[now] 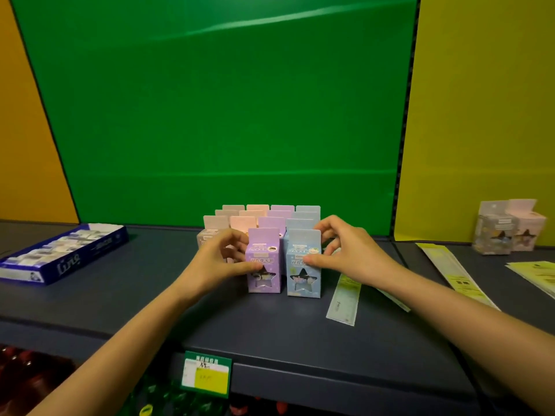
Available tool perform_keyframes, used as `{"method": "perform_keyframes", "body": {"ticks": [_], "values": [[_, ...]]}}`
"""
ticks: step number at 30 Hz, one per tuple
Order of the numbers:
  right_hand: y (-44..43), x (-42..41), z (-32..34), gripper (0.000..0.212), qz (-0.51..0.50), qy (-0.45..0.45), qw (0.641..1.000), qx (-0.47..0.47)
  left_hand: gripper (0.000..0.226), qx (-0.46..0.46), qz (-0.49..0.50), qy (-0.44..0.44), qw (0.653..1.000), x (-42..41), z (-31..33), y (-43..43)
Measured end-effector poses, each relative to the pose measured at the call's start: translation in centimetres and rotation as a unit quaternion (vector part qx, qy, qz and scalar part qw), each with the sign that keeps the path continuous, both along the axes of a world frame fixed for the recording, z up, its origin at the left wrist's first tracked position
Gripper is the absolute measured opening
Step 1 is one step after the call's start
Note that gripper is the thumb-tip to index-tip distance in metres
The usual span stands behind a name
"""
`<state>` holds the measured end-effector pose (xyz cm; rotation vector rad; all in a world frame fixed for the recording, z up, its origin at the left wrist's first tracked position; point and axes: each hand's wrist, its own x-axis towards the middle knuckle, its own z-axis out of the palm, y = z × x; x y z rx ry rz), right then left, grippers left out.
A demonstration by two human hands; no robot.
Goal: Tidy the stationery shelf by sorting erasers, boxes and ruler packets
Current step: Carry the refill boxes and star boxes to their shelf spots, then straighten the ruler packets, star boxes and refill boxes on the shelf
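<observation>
My left hand (220, 259) grasps the purple box (264, 261); my right hand (345, 250) grasps the blue box (304, 264) touching the purple box's right side.

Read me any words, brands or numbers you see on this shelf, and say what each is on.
"Line", white script on the side of the blue tray.
Purple box and blue box: printed characters, too blurred to read.
Green price tag on the shelf edge: print and handwriting, illegible.
Ruler packets: print too small to read.
</observation>
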<state>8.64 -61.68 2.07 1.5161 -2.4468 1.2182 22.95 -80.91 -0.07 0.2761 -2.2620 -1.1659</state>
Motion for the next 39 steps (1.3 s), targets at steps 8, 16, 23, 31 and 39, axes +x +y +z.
{"method": "perform_keyframes", "body": {"ticks": [8, 16, 23, 31, 39], "values": [[-0.6, 1.2, -0.5, 0.05, -0.056, 0.011, 0.997, -0.044, 0.032, 0.016, -0.02, 0.022, 0.999, -0.1, -0.2, 0.4], [-1.3, 2.5, -0.7, 0.054, -0.097, 0.011, 0.994, -0.056, 0.041, -0.018, 0.001, 0.039, 0.999, 0.5, -0.1, 0.6], [0.5, 2.4, 0.0, 0.055, -0.111, 0.01, 0.993, -0.033, 0.034, -0.093, 0.071, 0.057, 0.991, 1.1, 0.3, 0.2], [5.6, -0.9, -2.3, 0.043, -0.254, 0.018, 0.949, 0.186, 0.01, -0.248, -0.035, 0.044, 0.967, 1.3, 0.5, 6.4], [5.6, -1.9, -3.8, 0.039, -0.291, 0.012, 0.913, 0.286, 0.043, -0.342, -0.027, -0.15, 0.927, -2.8, -2.3, 11.3]]}}
